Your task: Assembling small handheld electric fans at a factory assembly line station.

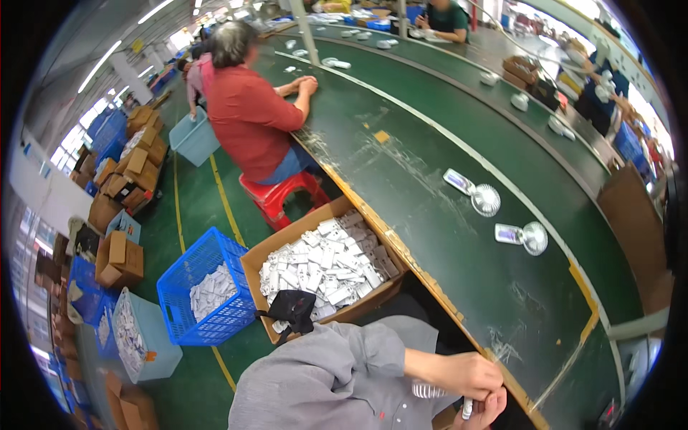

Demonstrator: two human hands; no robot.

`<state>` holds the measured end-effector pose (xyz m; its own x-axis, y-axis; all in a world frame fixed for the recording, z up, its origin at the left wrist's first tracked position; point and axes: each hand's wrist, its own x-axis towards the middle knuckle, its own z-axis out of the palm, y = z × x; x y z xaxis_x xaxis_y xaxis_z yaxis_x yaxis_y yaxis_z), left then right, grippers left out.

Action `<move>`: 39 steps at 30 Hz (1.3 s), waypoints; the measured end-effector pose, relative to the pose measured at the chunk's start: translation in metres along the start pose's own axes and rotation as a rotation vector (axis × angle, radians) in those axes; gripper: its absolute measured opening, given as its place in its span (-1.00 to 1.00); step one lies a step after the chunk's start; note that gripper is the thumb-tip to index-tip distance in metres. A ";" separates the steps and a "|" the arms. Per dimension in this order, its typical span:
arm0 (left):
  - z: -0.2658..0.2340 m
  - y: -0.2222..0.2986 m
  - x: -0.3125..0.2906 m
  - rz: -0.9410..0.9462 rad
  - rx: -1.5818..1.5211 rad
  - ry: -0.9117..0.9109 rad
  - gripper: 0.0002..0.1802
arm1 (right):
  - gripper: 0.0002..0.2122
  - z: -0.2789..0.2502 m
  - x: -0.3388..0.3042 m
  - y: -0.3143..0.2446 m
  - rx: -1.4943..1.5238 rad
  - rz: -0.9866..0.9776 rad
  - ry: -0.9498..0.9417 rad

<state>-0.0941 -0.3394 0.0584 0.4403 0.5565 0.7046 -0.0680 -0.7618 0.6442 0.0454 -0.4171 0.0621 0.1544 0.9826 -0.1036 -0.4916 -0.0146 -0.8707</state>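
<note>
Close to the table's near edge, my left hand (476,375) and my right hand (489,411) meet, both with closed fingers. Between them is a small white handheld fan (428,390). Its ribbed head shows under my left wrist, and a white end sticks out between my fingers; the rest is hidden by the hands. On the green table (423,215) beyond, two more handheld fans (486,200) (534,238) lie flat with their handles toward the left.
A cardboard box (254,269) of white plastic parts stands at my left, a black pouch (292,308) on its rim. Beside it are a blue crate (208,322) and a pale blue bin (161,358). A person in red (247,118) sits farther along; a conveyor (444,93) carries fans.
</note>
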 end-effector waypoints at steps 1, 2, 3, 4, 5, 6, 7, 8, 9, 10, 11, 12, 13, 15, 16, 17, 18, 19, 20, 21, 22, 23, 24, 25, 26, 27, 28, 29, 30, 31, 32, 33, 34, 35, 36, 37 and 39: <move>-0.003 -0.001 0.000 0.037 -0.008 -0.019 -0.92 | -0.83 -0.002 -0.006 0.003 0.019 0.013 0.032; -0.013 0.003 0.004 0.043 -0.010 -0.031 -0.91 | -0.82 -0.010 -0.004 0.012 0.077 -0.006 0.024; -0.020 0.003 0.004 0.053 -0.038 -0.033 -0.91 | -0.77 -0.028 -0.001 0.013 -0.014 0.026 -0.136; -0.023 -0.002 0.003 0.078 -0.015 -0.093 -0.90 | -0.77 -0.012 -0.012 0.025 -0.069 -0.081 0.084; -0.030 -0.003 0.002 0.056 -0.064 -0.039 -0.87 | -0.75 -0.027 -0.005 0.022 -0.081 -0.013 -0.126; -0.035 -0.001 -0.002 0.009 -0.006 -0.099 -0.84 | -0.78 -0.005 -0.014 0.012 -0.112 0.126 0.070; -0.035 0.002 0.001 0.035 -0.006 -0.076 -0.79 | -0.87 0.011 -0.006 -0.001 -0.182 0.118 0.032; -0.039 0.005 0.000 0.041 0.065 -0.126 -0.78 | -0.88 0.009 -0.004 -0.001 -0.250 0.139 -0.029; -0.043 0.004 0.000 0.055 0.141 -0.173 -0.76 | -0.88 0.013 -0.004 -0.004 -0.448 0.040 -0.033; -0.044 0.004 0.000 0.055 0.149 -0.215 -0.74 | -0.88 0.014 -0.006 -0.009 -0.521 0.027 -0.054; -0.044 0.006 0.000 0.052 0.181 -0.250 -0.72 | -0.88 0.012 -0.006 -0.014 -0.586 0.020 -0.101; -0.043 0.008 0.001 0.020 0.137 -0.283 -0.77 | -0.88 0.009 -0.009 -0.022 -0.480 0.180 -0.126; -0.046 0.002 -0.003 0.002 0.361 -0.204 -0.83 | -0.87 -0.001 -0.023 -0.029 -0.369 0.192 0.018; -0.070 -0.034 0.004 -0.532 -0.212 0.181 -0.89 | -0.86 -0.021 -0.053 -0.035 -0.202 0.118 0.330; -0.075 -0.036 0.007 -0.630 -0.352 0.211 -0.91 | -0.82 -0.032 -0.057 -0.032 -0.101 0.002 0.449; -0.078 -0.034 0.007 -0.729 -0.494 0.262 -0.92 | -0.79 -0.067 -0.066 -0.022 0.005 -0.065 0.388; -0.077 -0.031 0.008 -0.700 -0.547 0.205 -0.89 | -0.80 -0.111 -0.078 -0.010 0.086 0.031 0.320; -0.076 -0.024 0.009 -0.710 -0.583 0.200 -0.89 | -0.81 -0.155 -0.091 0.002 0.165 0.131 0.251; -0.073 -0.021 0.012 -0.712 -0.622 0.182 -0.89 | -0.82 -0.193 -0.110 0.018 0.028 0.262 0.351; -0.071 -0.024 0.014 -0.723 -0.667 0.151 -0.90 | -0.83 -0.226 -0.126 0.037 -0.115 0.386 0.441; -0.064 -0.042 0.019 -0.722 -0.831 0.135 -0.89 | -0.85 -0.243 -0.166 0.049 -0.414 0.519 0.604; -0.061 -0.048 0.022 -0.722 -0.948 0.155 -0.88 | -0.79 -0.301 -0.213 0.090 -0.745 0.589 0.644; -0.055 -0.050 0.024 -0.736 -0.889 0.182 -0.86 | -0.76 -0.295 -0.215 0.098 -1.427 0.680 0.526; -0.049 -0.053 0.026 -0.709 -1.013 0.263 -0.86 | -0.68 -0.283 -0.219 0.100 -2.116 0.728 0.334; -0.043 -0.057 0.030 -0.697 -1.012 0.269 -0.87 | -0.55 -0.262 -0.184 0.088 -1.721 0.906 0.359; -0.040 -0.062 0.033 -0.712 -1.103 0.308 -0.88 | -0.46 -0.277 -0.185 0.113 -1.519 0.520 0.498; -0.038 -0.066 0.035 -0.704 -1.211 0.303 -0.88 | -0.40 -0.232 -0.140 0.101 -1.121 0.409 0.554; -0.035 -0.069 0.039 -0.724 -1.320 0.305 -0.88 | -0.44 -0.181 -0.099 0.081 -0.942 0.272 0.486; -0.028 -0.070 0.045 -0.748 -1.436 0.298 -0.87 | -0.36 -0.156 -0.075 0.080 -0.747 0.132 0.414; -0.020 -0.068 0.051 -0.757 -1.540 0.275 -0.85 | -0.27 -0.122 -0.049 0.068 -0.417 0.064 0.337; -0.010 -0.064 0.057 -0.805 -1.643 0.296 -0.84 | -0.17 -0.100 -0.029 0.060 -0.405 -0.048 0.236; -0.002 -0.060 0.061 -0.852 -1.736 0.322 -0.83 | -0.11 -0.079 -0.009 0.047 -0.473 -0.167 0.158; 0.004 -0.059 0.065 -0.866 -1.787 0.286 -0.82 | -0.09 -0.071 0.008 0.040 -0.446 -0.228 0.130; 0.009 -0.057 0.070 -0.870 -1.795 0.279 -0.82 | -0.16 -0.072 0.024 0.045 -0.231 -0.298 0.116; 0.012 -0.054 0.073 -0.839 -1.834 0.257 -0.82 | -0.22 -0.074 0.031 0.040 -0.043 -0.167 0.058; 0.014 -0.051 0.077 -0.807 -1.870 0.237 -0.82 | -0.27 -0.075 0.036 0.034 0.146 -0.034 -0.002; 0.013 -0.054 0.084 -0.814 -1.740 0.326 -0.82 | -0.43 -0.075 0.042 0.030 0.319 0.033 -0.010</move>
<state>-0.0414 -0.2561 0.0794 0.6764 0.7362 0.0221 -0.7255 0.6608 0.1924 0.1010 -0.3903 -0.0042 0.1261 0.9843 -0.1235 -0.7403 0.0105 -0.6722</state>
